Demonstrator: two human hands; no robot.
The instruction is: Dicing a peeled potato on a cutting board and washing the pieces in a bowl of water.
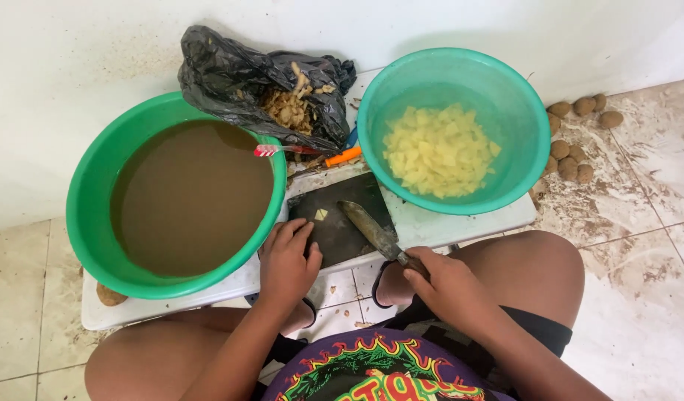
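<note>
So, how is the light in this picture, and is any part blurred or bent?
Head view: soft, even daylight, with no hard glare; the left hand and the knife in the right hand on the dark board look sharp; the brown water in the green basin is dull; the wide lens curves the wall line and stretches the knees at the edges.

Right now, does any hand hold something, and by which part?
The right hand holds the knife by its handle. The left hand holds nothing, resting on the dark cutting board.
</note>
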